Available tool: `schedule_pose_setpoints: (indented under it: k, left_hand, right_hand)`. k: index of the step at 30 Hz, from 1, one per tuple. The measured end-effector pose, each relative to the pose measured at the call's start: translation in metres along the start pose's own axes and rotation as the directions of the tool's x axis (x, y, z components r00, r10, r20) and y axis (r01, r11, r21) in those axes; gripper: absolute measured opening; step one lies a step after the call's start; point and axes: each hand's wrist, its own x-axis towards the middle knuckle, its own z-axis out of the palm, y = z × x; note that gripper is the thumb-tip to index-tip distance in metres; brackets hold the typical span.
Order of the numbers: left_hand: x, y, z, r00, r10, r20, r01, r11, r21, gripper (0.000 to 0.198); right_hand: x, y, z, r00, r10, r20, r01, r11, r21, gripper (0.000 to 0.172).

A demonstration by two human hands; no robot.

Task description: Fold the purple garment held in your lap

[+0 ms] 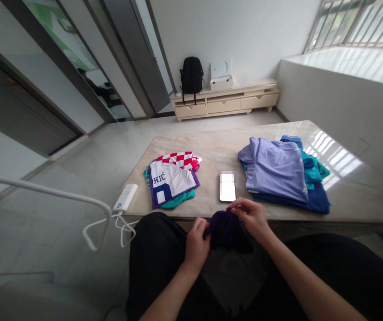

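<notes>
Both my hands grip a dark purple garment (226, 231) over my lap, just below the near edge of the marble table (211, 151). My left hand (196, 243) pinches its left side. My right hand (252, 216) pinches its top edge, close to the table rim. A folded stack of jerseys (172, 180) lies on the table to the left, the top one white with blue print, a red-and-white checked one beneath. A looser pile of lilac, teal and blue clothes (280, 171) lies to the right.
A phone (227, 186) lies face up between the two piles. A white power bank (125, 197) with a white cable sits at the table's left corner. A low cabinet (226, 101) with a black backpack (191, 75) stands against the far wall.
</notes>
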Motion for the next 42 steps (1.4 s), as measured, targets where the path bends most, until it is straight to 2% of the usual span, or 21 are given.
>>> schedule_pose_setpoints:
  k: [10,13,16,19,22,25,27,31,35,39,42]
  left_hand:
    - [0.004,-0.008,0.004,0.976,-0.145,0.163,0.154,0.987,-0.045,0.025]
    - [0.003,-0.009,0.005,0.945,-0.207,0.252,0.238,0.966,-0.1,0.016]
    - [0.001,-0.002,-0.003,0.9,-0.26,0.35,0.335,0.927,-0.172,0.01]
    - [0.0,0.014,-0.029,0.871,-0.239,0.428,0.378,0.884,-0.276,0.022]
    - [-0.001,0.037,-0.068,0.827,-0.213,0.521,0.428,0.839,-0.337,0.035]
    - [-0.003,0.058,-0.106,0.749,-0.301,0.59,0.55,0.779,-0.301,0.042]
    - [-0.006,0.069,-0.126,0.731,-0.349,0.587,0.593,0.75,-0.293,0.044]
    - [-0.012,0.089,-0.155,0.782,-0.382,0.492,0.572,0.754,-0.324,0.043]
    - [-0.013,0.108,-0.177,0.834,-0.394,0.385,0.527,0.776,-0.348,0.043]
    - [-0.006,0.117,-0.192,0.885,-0.327,0.33,0.444,0.804,-0.395,0.031]
    - [-0.002,0.116,-0.198,0.914,-0.255,0.317,0.375,0.831,-0.411,0.023]
  right_hand:
    - [0.015,-0.007,-0.036,0.974,-0.044,-0.223,0.049,0.999,0.019,0.012]
    - [0.018,-0.006,-0.043,0.965,-0.06,-0.255,0.066,0.998,0.012,0.011]
    - [0.02,-0.006,-0.048,0.966,-0.078,-0.248,0.082,0.997,0.004,0.01]
    - [0.018,-0.012,-0.05,0.981,-0.097,-0.169,0.096,0.995,-0.015,0.01]
    - [0.013,-0.024,-0.05,0.989,-0.133,-0.063,0.133,0.991,-0.01,0.013]
    - [0.008,-0.037,-0.051,0.986,-0.169,-0.004,0.169,0.984,0.048,0.015]
    - [0.005,-0.043,-0.054,0.984,-0.176,0.03,0.173,0.983,0.062,0.014]
    - [-0.013,-0.053,-0.063,0.985,-0.171,0.027,0.17,0.985,0.037,0.015]
    - [-0.055,-0.077,-0.062,0.979,-0.184,-0.088,0.185,0.983,0.003,0.01]
    - [-0.097,-0.113,-0.052,0.944,-0.291,-0.156,0.279,0.956,-0.093,0.007]
    - [-0.116,-0.134,-0.049,0.923,-0.341,-0.178,0.303,0.93,-0.207,0.009]
